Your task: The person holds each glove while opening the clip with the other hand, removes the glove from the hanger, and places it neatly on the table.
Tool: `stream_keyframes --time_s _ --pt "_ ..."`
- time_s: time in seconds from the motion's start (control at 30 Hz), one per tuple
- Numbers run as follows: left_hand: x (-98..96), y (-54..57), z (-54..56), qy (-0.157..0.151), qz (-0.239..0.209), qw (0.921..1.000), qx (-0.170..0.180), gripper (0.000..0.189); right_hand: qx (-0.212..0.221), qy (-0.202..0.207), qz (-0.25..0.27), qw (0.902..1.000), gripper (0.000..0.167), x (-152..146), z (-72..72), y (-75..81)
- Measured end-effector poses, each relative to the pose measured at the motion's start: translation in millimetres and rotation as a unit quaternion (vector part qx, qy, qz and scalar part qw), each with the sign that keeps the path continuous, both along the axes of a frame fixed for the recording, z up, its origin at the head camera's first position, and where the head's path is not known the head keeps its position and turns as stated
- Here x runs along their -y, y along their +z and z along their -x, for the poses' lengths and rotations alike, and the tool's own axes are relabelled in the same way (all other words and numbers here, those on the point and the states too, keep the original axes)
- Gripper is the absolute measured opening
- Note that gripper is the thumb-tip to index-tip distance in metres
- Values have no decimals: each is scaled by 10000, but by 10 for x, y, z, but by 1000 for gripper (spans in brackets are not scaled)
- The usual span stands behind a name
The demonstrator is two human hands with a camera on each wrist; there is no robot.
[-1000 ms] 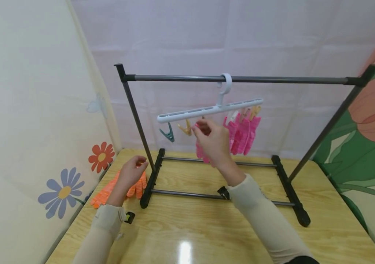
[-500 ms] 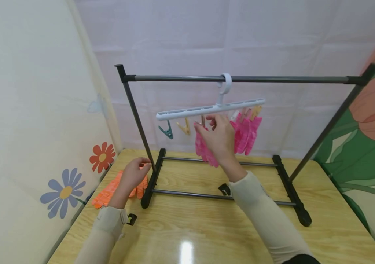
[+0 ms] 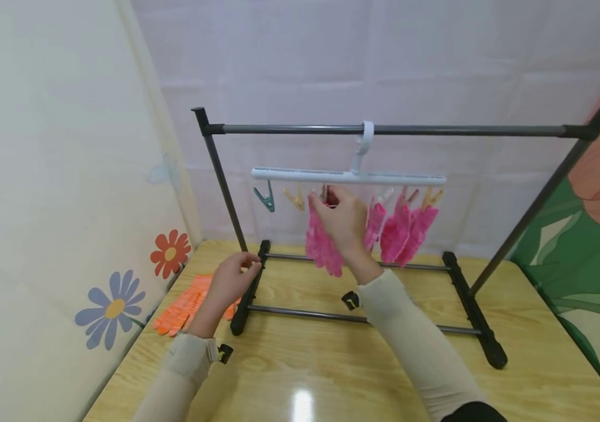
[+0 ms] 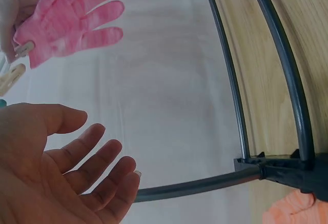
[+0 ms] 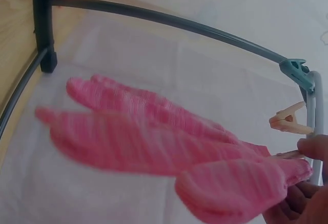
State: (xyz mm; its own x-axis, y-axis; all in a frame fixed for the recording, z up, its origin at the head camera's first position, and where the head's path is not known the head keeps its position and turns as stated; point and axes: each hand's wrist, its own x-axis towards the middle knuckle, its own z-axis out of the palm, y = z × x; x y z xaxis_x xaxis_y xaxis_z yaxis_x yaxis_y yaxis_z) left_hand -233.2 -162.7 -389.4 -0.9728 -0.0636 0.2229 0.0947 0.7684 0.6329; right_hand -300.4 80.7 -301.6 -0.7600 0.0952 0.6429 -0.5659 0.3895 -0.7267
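Note:
A light blue hanger point(image 3: 305, 176) with clothespins hangs from the rack's top bar. My right hand point(image 3: 346, 223) is at its middle, thumb and fingers around the cuff of a pink glove point(image 3: 323, 246), just under a brownish clothespin point(image 3: 324, 192). In the right wrist view the glove point(image 5: 143, 142) dangles with its fingers spread. Another pink glove point(image 3: 407, 231) hangs clipped on the hanger's right part. On the left, a teal clothespin point(image 3: 265, 199) and a yellow clothespin point(image 3: 295, 198) hold nothing. My left hand point(image 3: 230, 281) hovers by the rack's left post, fingers relaxed, palm bare point(image 4: 66, 167).
Orange gloves point(image 3: 186, 308) lie on the wooden table point(image 3: 278, 375) left of the rack, partly behind my left hand. The black rack point(image 3: 468, 126) stands on two feet joined by low bars point(image 3: 305, 315). A white cloth hangs behind it.
The hanger has swung from a slant to nearly level and face-on. My right hand has stayed near its middle clothespin, now by the glove's cuff. The left hand has drifted slightly right.

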Motion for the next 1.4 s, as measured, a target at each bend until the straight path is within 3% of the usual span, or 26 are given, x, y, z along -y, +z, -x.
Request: stream_keyframes --time_s 0.2,0.37,0.57,0.8,1.2,1.4 --pt "-117 94 18 -242 0 9992 -307 23 -147 233 -124 9995 23 -35 -11 51" --pt "-215 152 35 -595 -375 9959 -575 28 49 470 -211 9987 26 -63 -14 58" --pt "-377 232 77 -934 -760 9911 -570 38 378 686 -215 9967 25 -85 -40 89" --pt "-555 288 151 -1226 -1110 9846 -575 47 454 703 -263 9961 28 -94 -62 131" --pt "-794 354 162 -1442 -1725 9730 -515 48 1092 1116 41 9877 33 -152 -119 194" --pt "-859 381 143 -1402 -1791 9719 -611 47 1468 1290 242 9804 31 -179 -123 222"
